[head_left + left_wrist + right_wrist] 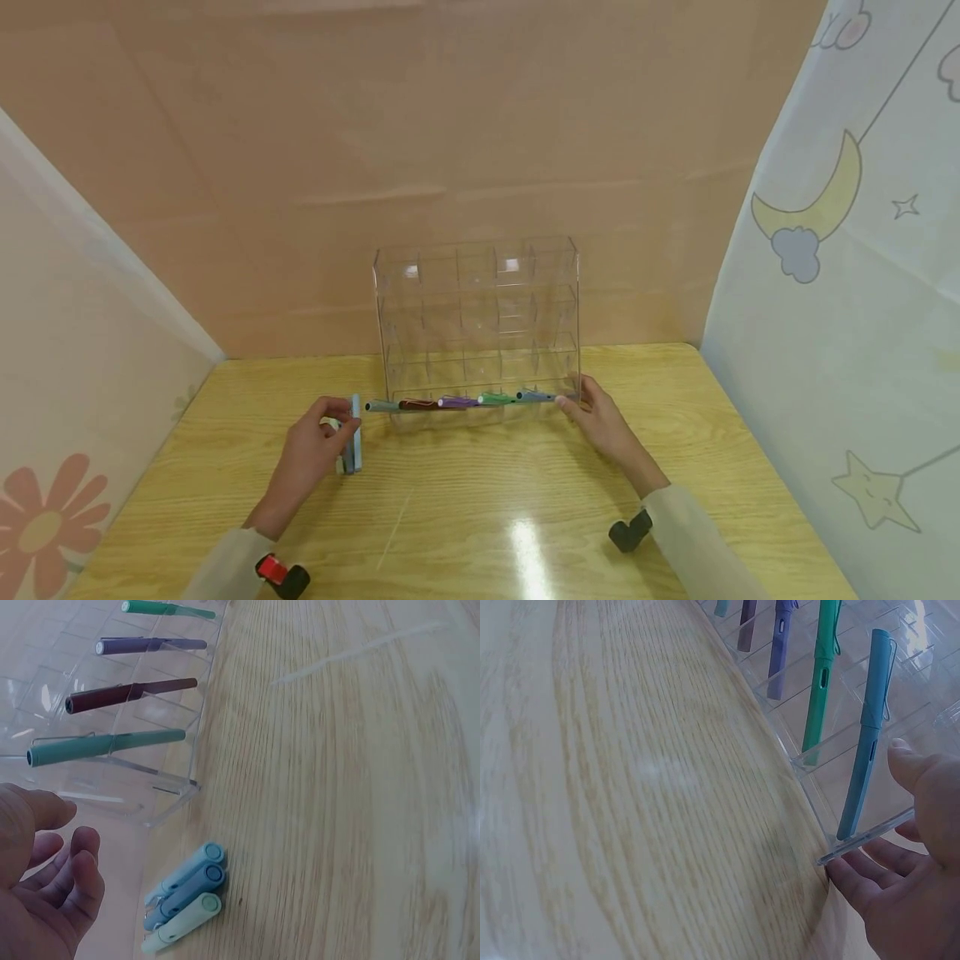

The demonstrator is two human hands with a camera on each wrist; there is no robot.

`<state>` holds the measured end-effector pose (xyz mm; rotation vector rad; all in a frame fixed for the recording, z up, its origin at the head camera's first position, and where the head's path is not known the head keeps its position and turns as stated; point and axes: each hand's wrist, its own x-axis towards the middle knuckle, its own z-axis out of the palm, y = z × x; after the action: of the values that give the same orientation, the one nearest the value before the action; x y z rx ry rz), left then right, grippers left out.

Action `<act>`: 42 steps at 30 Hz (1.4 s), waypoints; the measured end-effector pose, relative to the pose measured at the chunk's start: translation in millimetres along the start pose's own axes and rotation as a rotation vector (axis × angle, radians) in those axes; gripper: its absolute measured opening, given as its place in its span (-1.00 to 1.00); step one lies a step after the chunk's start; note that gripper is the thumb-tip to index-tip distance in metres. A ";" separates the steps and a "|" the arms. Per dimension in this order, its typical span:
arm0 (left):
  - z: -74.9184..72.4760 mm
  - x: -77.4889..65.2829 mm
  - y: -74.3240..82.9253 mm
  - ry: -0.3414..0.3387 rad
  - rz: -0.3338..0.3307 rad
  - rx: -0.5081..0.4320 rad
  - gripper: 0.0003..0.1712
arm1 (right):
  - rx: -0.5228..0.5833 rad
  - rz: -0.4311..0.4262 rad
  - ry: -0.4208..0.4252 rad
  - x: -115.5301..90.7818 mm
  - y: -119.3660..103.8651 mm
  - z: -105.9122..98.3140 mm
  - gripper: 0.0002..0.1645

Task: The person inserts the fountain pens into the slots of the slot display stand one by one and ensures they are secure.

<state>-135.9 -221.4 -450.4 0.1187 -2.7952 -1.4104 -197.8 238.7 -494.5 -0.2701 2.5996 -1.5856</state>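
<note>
A clear acrylic pen rack (578, 325) with rows of compartments stands at the back of the table. Along its bottom row lie several pens: a grey-green pen (105, 746), a dark maroon pen (131, 695), a purple pen (456, 402), a green pen (821, 682) and a blue pen (868, 727). My right hand (606, 423) grips the rack's lower right side, thumb inside and fingers outside. My left hand (317, 442) hovers by the rack's left end with loosely bent fingers, holding nothing. Close to it, a light blue pen (185, 874), a blue pen (184, 898) and a mint pen (182, 924) lie side by side.
The wood-grain table (450, 517) carries the rack and the loose pens. A plain brownish sheet (480, 125) hangs behind the rack. Patterned white sheets (847, 333) flank the table on both sides.
</note>
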 end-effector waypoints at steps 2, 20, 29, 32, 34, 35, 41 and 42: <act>-2.4 -0.4 -1.8 0.000 -0.004 -0.004 -0.53 | 0.005 0.003 -0.001 -0.6 0.0 -0.3 -0.10; -12.3 4.6 -25.7 0.042 -0.038 0.058 -0.52 | -0.004 0.005 0.005 -2.9 2.5 -0.6 -0.10; -10.9 13.3 -36.8 0.058 -0.083 0.044 -0.55 | 0.013 0.002 0.004 -3.0 1.3 -1.6 -0.10; -9.0 17.0 -39.6 0.055 -0.108 0.044 -0.56 | 0.018 0.002 0.003 -2.7 0.6 -1.6 -0.11; -8.0 19.7 -41.1 0.053 -0.123 0.058 -0.56 | 0.019 0.000 0.002 -2.2 0.5 -1.4 -0.12; -7.7 20.7 -41.5 0.053 -0.128 0.063 -0.55 | 0.017 0.001 0.002 -1.9 0.5 -1.3 -0.12; -6.4 26.6 -43.4 0.065 -0.141 0.106 -0.56 | 0.013 0.007 -0.001 -0.6 -1.5 -0.4 -0.10; -6.0 27.6 -43.9 0.068 -0.144 0.112 -0.57 | 0.012 0.006 -0.004 -0.4 -1.8 -0.2 -0.09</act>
<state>-160.4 -254.2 -482.8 0.3685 -2.8588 -1.2478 -197.2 238.2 -492.8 -0.2646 2.5845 -1.5967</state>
